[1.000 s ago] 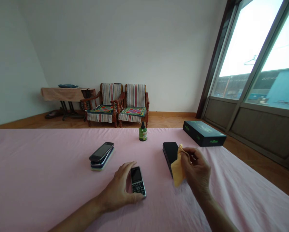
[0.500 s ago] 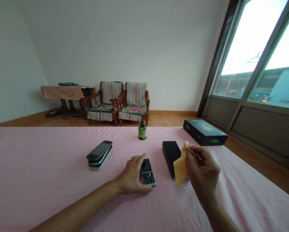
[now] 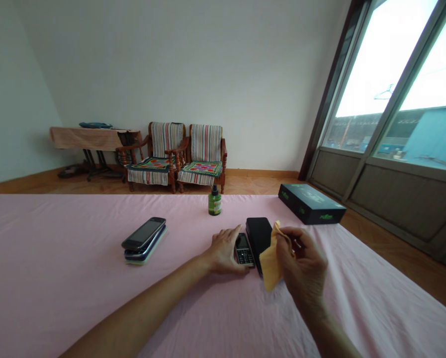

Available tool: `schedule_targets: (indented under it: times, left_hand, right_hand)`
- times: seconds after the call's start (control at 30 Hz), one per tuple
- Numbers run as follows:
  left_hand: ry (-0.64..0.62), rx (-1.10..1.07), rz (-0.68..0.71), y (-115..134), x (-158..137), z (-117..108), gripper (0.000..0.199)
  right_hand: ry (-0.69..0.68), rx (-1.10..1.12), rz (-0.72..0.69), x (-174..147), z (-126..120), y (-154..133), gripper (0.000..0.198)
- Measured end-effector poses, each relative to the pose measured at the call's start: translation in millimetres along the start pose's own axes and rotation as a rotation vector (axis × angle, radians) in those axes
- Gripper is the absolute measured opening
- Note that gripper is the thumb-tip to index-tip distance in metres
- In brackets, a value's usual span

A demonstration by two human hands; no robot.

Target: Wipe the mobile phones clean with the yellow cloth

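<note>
My left hand (image 3: 226, 252) grips a small keypad phone (image 3: 244, 252) by its ends, thumb at the near end and fingers at the far end. The phone lies face up, close beside a dark, flat phone-like stack (image 3: 258, 233). In my right hand (image 3: 305, 258) is a yellow cloth (image 3: 270, 263), pinched between thumb and fingers and hanging down over part of the dark stack. Off to the left sits a pile of several phones (image 3: 145, 239), the top one a dark touchscreen phone tilted on those below.
A green bottle (image 3: 215, 203) with a black top stands near the far edge of the pink sheet (image 3: 77, 283). At the back right lies a black box (image 3: 312, 204) with green print. Beyond are two wooden chairs (image 3: 202, 169), a cloth-covered table (image 3: 84, 139) and a window (image 3: 412, 89).
My left hand has moved the keypad phone to the right and slightly away, up beside the dark stack. My right hand keeps the cloth. The view has shifted slightly.
</note>
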State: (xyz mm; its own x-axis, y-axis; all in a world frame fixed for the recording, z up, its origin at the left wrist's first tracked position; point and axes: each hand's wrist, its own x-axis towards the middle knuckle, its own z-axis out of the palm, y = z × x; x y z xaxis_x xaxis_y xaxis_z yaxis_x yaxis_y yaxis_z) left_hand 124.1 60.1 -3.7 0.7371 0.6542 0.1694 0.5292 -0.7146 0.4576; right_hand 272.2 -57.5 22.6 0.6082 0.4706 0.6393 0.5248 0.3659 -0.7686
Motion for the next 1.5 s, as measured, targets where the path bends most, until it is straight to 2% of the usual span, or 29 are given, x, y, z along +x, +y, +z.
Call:
schedule_targets:
  times: [0.37,0.5,0.67,0.83,0.93,1.03,1.2,1.3,1.4,1.5]
  left_hand:
    - [-0.006,0.055,0.016,-3,-3,-3,0.116]
    - [0.026,0.12,0.01,-5,-16,-12,0.111]
    - [0.144,0.299,-0.09,-16,-48,-50,0.086]
    - [0.243,0.526,-0.303,-44,-81,-105,0.071]
    - [0.249,0.631,-0.451,-60,-95,-130,0.069]
    - [0.195,0.664,-0.561,-70,-104,-141,0.066]
    - [0.13,0.631,-0.62,-73,-108,-142,0.051]
    - [0.144,0.604,-0.609,-65,-109,-137,0.054]
    - [0.119,0.525,-0.512,-47,-113,-121,0.057]
    - [0.044,0.419,-0.391,-24,-119,-95,0.062]
  right_hand:
    - [-0.036,-0.037,0.002,-1,1,2,0.013]
    - [-0.052,-0.058,0.013,-2,1,1,0.012]
    - [-0.079,-0.108,0.008,-4,1,5,0.015]
    - [-0.12,-0.13,-0.016,-9,2,12,0.016]
    - [-0.127,-0.135,-0.014,-11,3,13,0.016]
    - [-0.138,-0.141,-0.008,-11,3,14,0.017]
    - [-0.155,-0.127,-0.013,-12,4,17,0.019]
    - [-0.15,-0.135,-0.003,-12,4,16,0.021]
    - [-0.136,-0.14,0.011,-13,4,16,0.023]
    - [-0.156,-0.134,0.023,-14,3,17,0.024]
